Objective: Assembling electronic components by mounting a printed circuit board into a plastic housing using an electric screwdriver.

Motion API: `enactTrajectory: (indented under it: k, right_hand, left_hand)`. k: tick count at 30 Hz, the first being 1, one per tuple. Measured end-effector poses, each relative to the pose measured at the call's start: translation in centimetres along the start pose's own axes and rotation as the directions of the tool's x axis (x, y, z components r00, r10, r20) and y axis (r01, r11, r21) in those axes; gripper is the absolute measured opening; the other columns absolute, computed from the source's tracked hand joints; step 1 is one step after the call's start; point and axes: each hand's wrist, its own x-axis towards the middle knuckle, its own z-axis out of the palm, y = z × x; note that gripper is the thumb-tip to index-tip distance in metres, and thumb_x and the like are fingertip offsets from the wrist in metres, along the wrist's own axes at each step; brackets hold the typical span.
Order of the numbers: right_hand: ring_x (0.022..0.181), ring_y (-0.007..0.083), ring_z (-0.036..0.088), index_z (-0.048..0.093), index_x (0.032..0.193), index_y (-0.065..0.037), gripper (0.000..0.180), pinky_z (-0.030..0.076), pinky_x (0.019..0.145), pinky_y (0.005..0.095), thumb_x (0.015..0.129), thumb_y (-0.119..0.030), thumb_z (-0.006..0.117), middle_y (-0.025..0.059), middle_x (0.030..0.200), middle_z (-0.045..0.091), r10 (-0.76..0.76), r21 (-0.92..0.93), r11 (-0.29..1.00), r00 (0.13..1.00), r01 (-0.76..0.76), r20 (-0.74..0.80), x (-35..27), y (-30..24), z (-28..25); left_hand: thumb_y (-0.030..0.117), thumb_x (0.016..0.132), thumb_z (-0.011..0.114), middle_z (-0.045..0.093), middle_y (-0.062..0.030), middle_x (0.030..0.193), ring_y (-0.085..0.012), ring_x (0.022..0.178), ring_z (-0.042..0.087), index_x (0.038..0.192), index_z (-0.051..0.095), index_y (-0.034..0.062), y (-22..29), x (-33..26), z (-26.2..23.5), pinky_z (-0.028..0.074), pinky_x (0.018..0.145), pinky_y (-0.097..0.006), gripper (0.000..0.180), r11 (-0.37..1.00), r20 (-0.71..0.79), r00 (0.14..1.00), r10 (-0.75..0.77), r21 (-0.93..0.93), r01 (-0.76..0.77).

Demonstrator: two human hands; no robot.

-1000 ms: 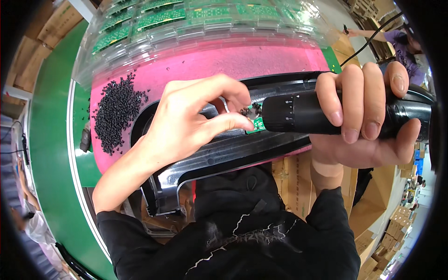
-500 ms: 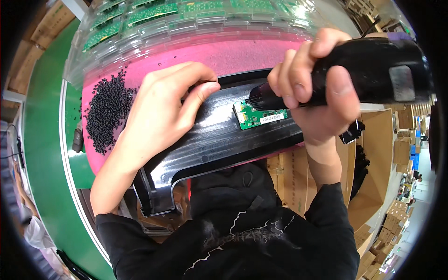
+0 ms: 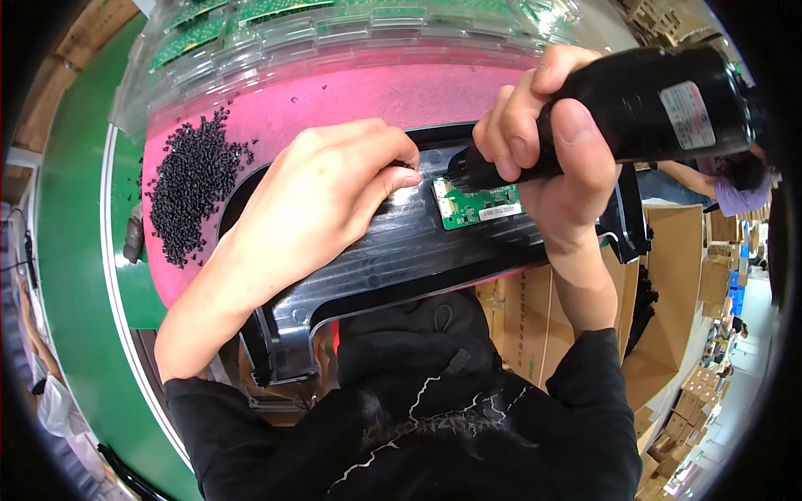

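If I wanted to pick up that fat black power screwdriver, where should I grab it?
Probably around the thick round barrel of the screwdriver, from the side, as the right hand wraps it. The body is wide and cylindrical; the narrow tip end points down at the green circuit board.

A black hooded top with thin white crack-like lines across the chest is worn. Its sleeves are pushed up, so both forearms, the left hand and the right hand are left bare above the hood.

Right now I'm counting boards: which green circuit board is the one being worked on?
The small green circuit board lying on the black plastic housing, under the tip of the black power screwdriver in the right hand. The others sit in clear trays beyond the pink mat.
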Motion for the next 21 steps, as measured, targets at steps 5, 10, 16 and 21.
enactTrajectory:
  k: [5,10,16,21]
  right_hand:
    - [0.053,0.0116,0.044,0.049,0.109,-0.009,0.031,0.038,0.055,0.0294,0.092,-0.035,0.056,-0.0013,0.064,0.046,-0.047,0.211,0.977,0.999,0.043,0.01,-0.7,0.4,-0.5]
    - [0.058,0.0087,0.047,0.05,0.111,-0.01,0.034,0.041,0.062,0.0278,0.092,-0.038,0.056,-0.0031,0.072,0.052,-0.267,0.411,0.89,0.956,0.197,0.12,-0.2,-2.4,-1.3]
    - [0.06,0.0087,0.052,0.051,0.109,-0.01,0.036,0.043,0.065,0.0264,0.087,-0.036,0.062,-0.0037,0.072,0.054,-0.193,0.459,0.888,0.931,0.031,0.31,0.0,-4.6,-1.7]
    - [0.06,0.0094,0.051,0.051,0.109,-0.009,0.037,0.043,0.064,0.0263,0.085,-0.034,0.066,-0.0038,0.07,0.054,-0.297,0.485,0.833,0.955,0.266,-0.013,-1.4,-4.2,0.2]
  left_hand:
    - [0.004,0.083,0.07,0.066,-0.0137,0.08,-0.0314,0.072,0.067,0.091,0.065,-0.0014,0.0,-0.2,0.0,0.052,0.064,-0.036,0.011,1.0,-0.007,1.0,-0.005,-0.005,0.005]
    - [0.004,0.08,0.074,0.068,-0.0128,0.078,-0.0266,0.066,0.067,0.088,0.068,-0.0012,0.3,0.0,0.0,0.052,0.059,-0.033,0.012,0.997,0.009,0.999,0.042,-0.067,-0.041]
    - [0.004,0.077,0.078,0.07,-0.011,0.078,-0.0207,0.065,0.068,0.088,0.07,-0.0018,0.8,0.0,-0.1,0.051,0.058,-0.028,0.015,0.977,-0.051,0.998,0.038,-0.209,-0.048]
    - [0.004,0.077,0.077,0.071,-0.0111,0.078,-0.0203,0.066,0.068,0.088,0.07,-0.0029,0.8,0.1,-0.3,0.051,0.058,-0.028,0.015,0.967,-0.035,0.998,0.055,-0.248,-0.062]
